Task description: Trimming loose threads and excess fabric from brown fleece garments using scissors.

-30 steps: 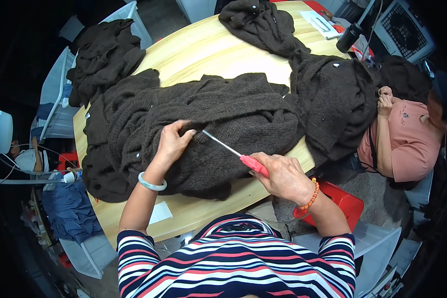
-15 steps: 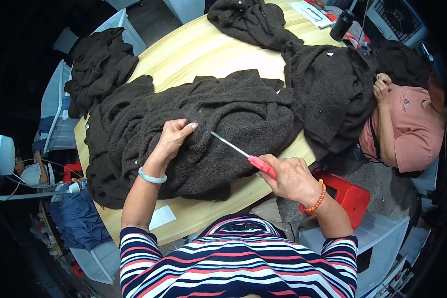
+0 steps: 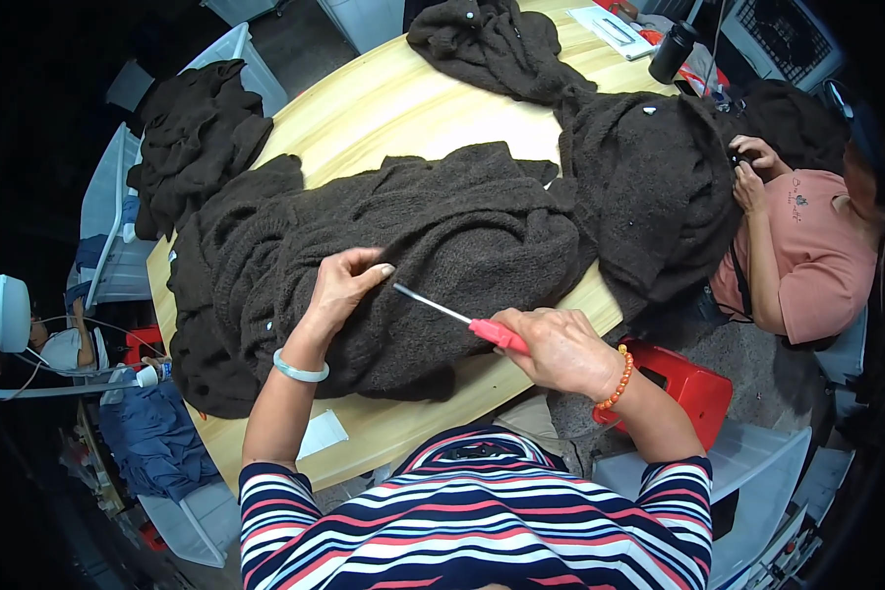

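Observation:
A heap of dark brown knit sweaters (image 3: 482, 265) lies across the table in front of me. My left hand (image 3: 342, 287) is closed on the knit, thumb against fingers, pinching a bit of the fabric. In my right hand (image 3: 565, 349) is a slim tool with a red handle (image 3: 499, 334) and a thin metal shaft. The shaft points left toward my left hand, and its tip is just right of the left thumb, over the knit. Whether the tip touches the yarn I cannot tell.
The pale wooden table (image 3: 349, 123) carries more brown knits. At the right a person in a pink shirt (image 3: 816, 241) handles dark fabric. A black bottle (image 3: 674, 51) stands at the far right. Near my right elbow is a red stool (image 3: 693, 393); a white lamp (image 3: 6, 313) is at left.
My right hand has moved a little left and down, bringing the tool's tip closer to my left thumb. The left hand has barely shifted. The other person's hands have moved apart.

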Demonstrator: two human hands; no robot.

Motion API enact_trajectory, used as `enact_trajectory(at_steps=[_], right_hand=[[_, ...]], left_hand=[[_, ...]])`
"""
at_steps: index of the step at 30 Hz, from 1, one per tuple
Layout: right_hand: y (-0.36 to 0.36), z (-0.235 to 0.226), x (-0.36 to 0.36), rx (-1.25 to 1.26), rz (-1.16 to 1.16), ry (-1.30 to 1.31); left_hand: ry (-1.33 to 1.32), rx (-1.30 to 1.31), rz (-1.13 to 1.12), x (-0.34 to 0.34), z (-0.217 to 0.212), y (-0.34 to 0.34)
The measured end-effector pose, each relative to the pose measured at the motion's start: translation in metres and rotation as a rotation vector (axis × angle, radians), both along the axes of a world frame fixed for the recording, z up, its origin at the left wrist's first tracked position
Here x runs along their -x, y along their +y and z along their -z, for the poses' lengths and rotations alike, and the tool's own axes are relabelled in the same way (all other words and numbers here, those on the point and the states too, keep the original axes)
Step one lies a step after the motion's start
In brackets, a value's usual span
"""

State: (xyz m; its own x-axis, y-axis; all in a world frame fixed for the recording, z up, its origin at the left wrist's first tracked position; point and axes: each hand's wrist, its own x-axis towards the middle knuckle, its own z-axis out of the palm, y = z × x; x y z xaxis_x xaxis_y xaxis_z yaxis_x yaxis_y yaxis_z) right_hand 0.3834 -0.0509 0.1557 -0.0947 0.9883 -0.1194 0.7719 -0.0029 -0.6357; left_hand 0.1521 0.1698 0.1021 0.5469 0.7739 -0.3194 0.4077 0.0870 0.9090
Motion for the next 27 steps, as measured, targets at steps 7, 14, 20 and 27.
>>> enact_trajectory(at_steps=[7, 14, 20, 27], right_hand=[[-0.006, 0.0, -0.008, -0.037, 0.134, 0.01], [-0.01, -0.016, -0.015, 0.016, 0.175, -0.105], [0.006, -0.015, -0.009, 0.017, 0.15, -0.115], [0.012, -0.018, -0.01, 0.107, 0.147, -0.12]], left_hand=[[0.204, -0.438, 0.202, -0.053, -0.008, 0.026], [0.048, -0.048, 0.125, -0.039, -0.004, 0.022], [-0.162, 0.018, 0.043, -0.033, -0.006, 0.002], [-0.247, 0.218, -0.023, -0.031, -0.01, -0.001]])
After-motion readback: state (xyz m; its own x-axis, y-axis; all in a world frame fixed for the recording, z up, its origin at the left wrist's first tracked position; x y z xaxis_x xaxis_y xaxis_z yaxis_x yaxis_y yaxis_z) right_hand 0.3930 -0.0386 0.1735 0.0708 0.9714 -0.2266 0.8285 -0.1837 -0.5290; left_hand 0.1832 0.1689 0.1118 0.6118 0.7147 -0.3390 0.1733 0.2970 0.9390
